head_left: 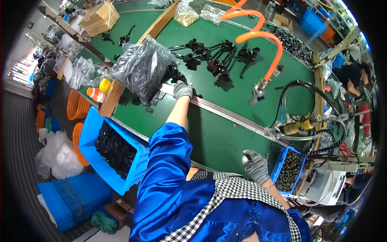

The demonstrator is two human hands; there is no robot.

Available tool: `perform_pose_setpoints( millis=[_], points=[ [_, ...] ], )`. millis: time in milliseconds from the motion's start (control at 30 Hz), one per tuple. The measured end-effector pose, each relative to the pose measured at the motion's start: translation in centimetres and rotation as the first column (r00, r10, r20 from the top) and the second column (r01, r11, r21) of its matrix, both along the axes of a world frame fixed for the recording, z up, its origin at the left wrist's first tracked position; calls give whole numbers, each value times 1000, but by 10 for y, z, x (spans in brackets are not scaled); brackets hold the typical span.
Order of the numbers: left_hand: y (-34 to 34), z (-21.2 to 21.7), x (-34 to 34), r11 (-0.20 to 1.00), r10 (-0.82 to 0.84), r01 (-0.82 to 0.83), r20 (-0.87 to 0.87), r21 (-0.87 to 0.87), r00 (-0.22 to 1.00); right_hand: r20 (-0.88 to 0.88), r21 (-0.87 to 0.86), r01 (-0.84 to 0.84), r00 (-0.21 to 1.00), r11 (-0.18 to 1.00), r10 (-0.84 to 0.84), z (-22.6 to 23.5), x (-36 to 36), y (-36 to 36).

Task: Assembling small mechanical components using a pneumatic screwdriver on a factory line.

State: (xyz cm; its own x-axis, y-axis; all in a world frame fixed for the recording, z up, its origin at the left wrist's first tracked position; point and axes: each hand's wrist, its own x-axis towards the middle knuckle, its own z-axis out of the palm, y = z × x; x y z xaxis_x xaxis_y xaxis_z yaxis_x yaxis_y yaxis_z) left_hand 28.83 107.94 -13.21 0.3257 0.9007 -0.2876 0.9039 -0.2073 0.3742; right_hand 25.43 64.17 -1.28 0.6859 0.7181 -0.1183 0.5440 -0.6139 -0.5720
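**Left hand at the bag of black parts, right hand idle by the small bin**

We see the left hand, in a grey knit glove, stretched far forward over the green desk. It rests at the lower right edge of a clear plastic bag stuffed with black parts, its fingers curled down onto a few loose black pieces there; we cannot tell whether it actually grips one. The bag lies tilted against a wooden divider, next to a yellow-capped orange bottle.

The right hand, gloved too, hovers low near the body with fingers loosely bent and holding nothing. It sits just beside a small blue bin filled with dark small hardware.

Beyond the metal rail that crosses the desk, a row of black lever assemblies lies spread out. An orange coiled air hose hangs down to a pneumatic tool above the desk. To the left, below the desk edge, a large blue crate holds more black parts. A cardboard box stands at the far end.
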Motion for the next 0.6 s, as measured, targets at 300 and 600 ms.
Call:
perform_pose_setpoints(
  millis=[300,600],
  points=[
    [9,-10,10,992,123,-120,114,-39,986,-7,-3,-118,993,993,118,6,30,75],
    [103,27,15,893,-415,391,69,225,907,-65,-97,-135,989,986,129,-23,32,78]
  ],
)
